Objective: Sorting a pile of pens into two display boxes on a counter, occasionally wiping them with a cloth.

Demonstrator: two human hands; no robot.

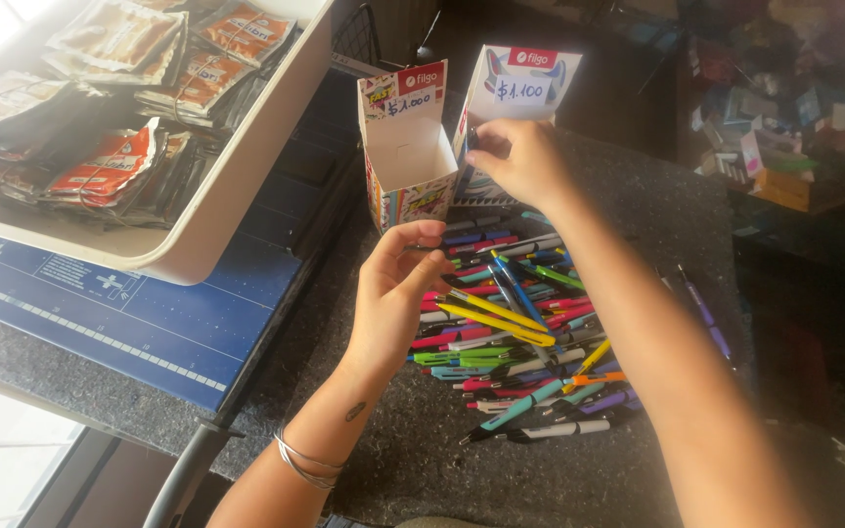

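A heap of coloured pens (520, 332) lies on a dark speckled counter (638, 215). My left hand (393, 293) hovers over the heap's left side and holds a few pens, yellow and blue ones (501, 311), that stick out to the right. My right hand (520, 161) is raised farther back and pinches a dark pen at the mouth of the right cardboard display box (530, 83). An empty, open, colourful display box (405, 156) stands just left of it.
A white tray (237, 186) with several plastic packets sits at the upper left, above a blue mat (119, 313). Two loose purple pens (704, 315) lie right of my arm. Cluttered shelves stand at the far right. A dark handle (188, 469) pokes out below the counter.
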